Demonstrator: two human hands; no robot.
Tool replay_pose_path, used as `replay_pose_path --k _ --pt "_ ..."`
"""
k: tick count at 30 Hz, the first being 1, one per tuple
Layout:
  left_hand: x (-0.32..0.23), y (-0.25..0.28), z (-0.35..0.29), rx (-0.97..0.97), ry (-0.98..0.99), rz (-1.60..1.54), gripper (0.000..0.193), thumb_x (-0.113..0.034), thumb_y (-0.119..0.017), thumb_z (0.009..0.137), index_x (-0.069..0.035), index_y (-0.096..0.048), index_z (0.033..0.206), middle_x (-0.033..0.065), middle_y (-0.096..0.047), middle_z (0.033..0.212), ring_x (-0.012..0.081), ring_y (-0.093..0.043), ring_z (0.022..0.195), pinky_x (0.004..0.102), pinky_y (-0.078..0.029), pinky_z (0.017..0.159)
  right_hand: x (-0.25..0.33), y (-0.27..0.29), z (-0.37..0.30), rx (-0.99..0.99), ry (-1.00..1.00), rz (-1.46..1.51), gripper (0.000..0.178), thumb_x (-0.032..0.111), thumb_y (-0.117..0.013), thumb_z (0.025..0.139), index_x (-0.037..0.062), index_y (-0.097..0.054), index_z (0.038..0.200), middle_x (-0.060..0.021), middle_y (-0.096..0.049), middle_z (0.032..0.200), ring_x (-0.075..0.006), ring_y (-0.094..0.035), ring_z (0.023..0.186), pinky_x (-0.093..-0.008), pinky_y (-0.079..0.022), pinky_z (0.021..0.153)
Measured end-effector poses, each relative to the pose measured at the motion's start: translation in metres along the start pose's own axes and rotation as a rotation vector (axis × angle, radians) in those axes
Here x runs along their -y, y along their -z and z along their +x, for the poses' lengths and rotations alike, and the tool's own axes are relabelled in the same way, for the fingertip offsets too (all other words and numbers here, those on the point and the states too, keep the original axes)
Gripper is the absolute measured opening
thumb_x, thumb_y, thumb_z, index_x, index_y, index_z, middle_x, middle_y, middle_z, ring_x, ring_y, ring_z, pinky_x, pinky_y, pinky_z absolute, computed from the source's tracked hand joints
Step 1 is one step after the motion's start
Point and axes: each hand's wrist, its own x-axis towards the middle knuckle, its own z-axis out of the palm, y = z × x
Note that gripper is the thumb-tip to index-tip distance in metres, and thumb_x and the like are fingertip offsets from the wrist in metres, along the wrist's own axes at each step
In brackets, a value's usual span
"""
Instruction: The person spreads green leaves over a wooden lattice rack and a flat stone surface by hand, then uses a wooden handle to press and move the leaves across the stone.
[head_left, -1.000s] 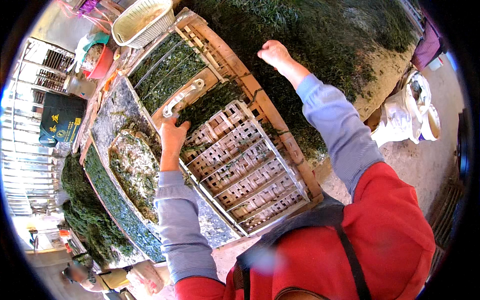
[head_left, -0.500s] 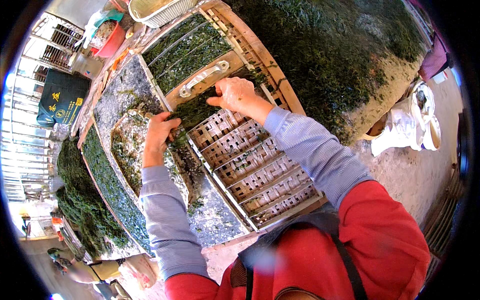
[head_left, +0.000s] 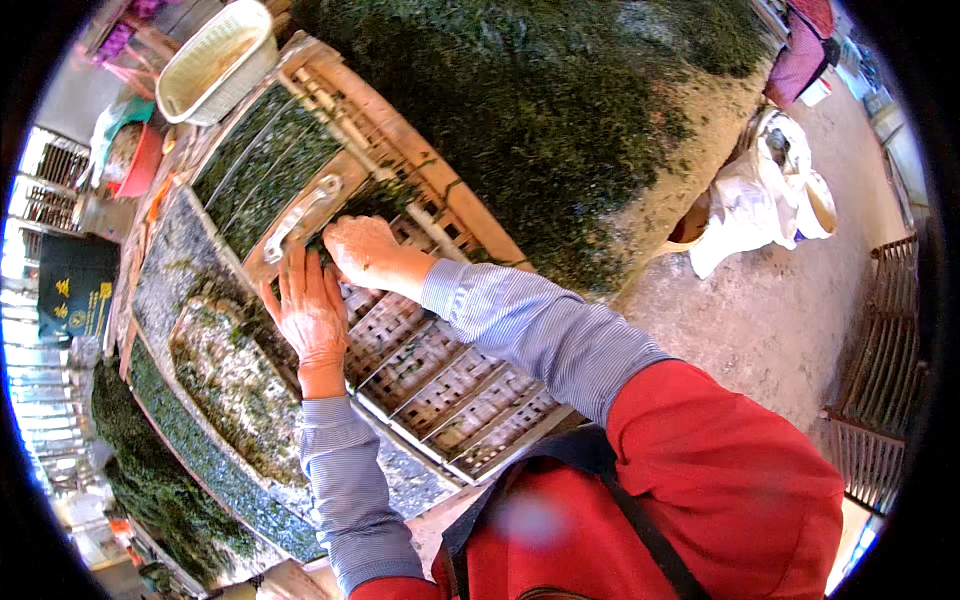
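Note:
My left hand (head_left: 312,312) lies flat with its fingers stretched out, over the frame's side beside a wooden bar (head_left: 322,200) with a pale metal handle (head_left: 302,218). Close by its fingertips, my right hand (head_left: 366,252) is curled with knuckles up at the bar's near side. Its fingertips are hidden, so what they hold, if anything, does not show. Under both hands is a slatted frame with a woven bamboo bottom (head_left: 440,375). Dark green, stringy leaves (head_left: 262,160) fill the part of the frame beyond the bar.
A large heap of dark green leaves (head_left: 560,130) covers the surface at the back right. A block crusted with leaf bits (head_left: 225,375) stands left of the frame. Farther off are a white basket (head_left: 215,70), a red bucket (head_left: 138,165) and white sacks (head_left: 745,205) on the floor.
My left hand has come up beside my right hand, its bent fingers now stretched out flat. My right hand has curled closer to the bar. The whole view has shifted to the right.

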Motion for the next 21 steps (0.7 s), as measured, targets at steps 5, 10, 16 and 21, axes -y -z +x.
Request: replay_pose_path --k 5,10,16,21 --pt "-0.004 -0.031 -0.038 0.116 0.297 0.078 0.041 -0.032 -0.033 0.095 -0.009 -0.055 0.122 0.0064 -0.051 0.129 0.0222 -0.044 0.123 0.0500 -0.013 0.107 -0.102 0.035 -0.060 -0.403 0.211 0.475 0.008 0.012 -0.067 0.077 0.0116 -0.068 0.085 -0.0050 -0.064 0.088 -0.0158 -0.062 0.077 -0.0292 -0.053 0.070" --pt "-0.003 -0.031 -0.040 0.156 0.327 0.054 0.044 -0.032 -0.030 0.096 -0.007 -0.051 0.125 0.0083 -0.046 0.133 0.0233 -0.040 0.125 0.0478 -0.014 0.107 -0.225 0.059 -0.176 -0.266 -0.359 -0.289 0.025 0.027 -0.065 0.077 0.0169 -0.061 0.099 -0.0075 -0.059 0.093 -0.0269 -0.061 0.079 -0.0387 -0.052 0.065" --pt "-0.008 -0.030 -0.040 -0.081 0.326 0.011 0.042 -0.030 -0.035 0.095 -0.009 -0.048 0.129 0.0122 -0.045 0.133 0.0252 -0.041 0.123 0.0486 -0.021 0.104 -0.264 0.049 -0.176 -0.552 -0.181 0.075 0.017 0.018 -0.067 0.075 0.0121 -0.065 0.091 -0.0094 -0.060 0.086 -0.0284 -0.061 0.078 -0.0386 -0.050 0.066" --pt "-0.007 -0.031 -0.037 0.069 0.534 0.000 0.041 -0.035 -0.034 0.094 -0.011 -0.056 0.118 0.0067 -0.052 0.126 0.0212 -0.045 0.120 0.0478 -0.018 0.105 -0.202 0.100 -0.106 -0.664 0.070 0.269 0.016 0.013 -0.069 0.075 0.0043 -0.067 0.088 -0.0130 -0.065 0.081 -0.0273 -0.064 0.071 -0.0346 -0.050 0.064"
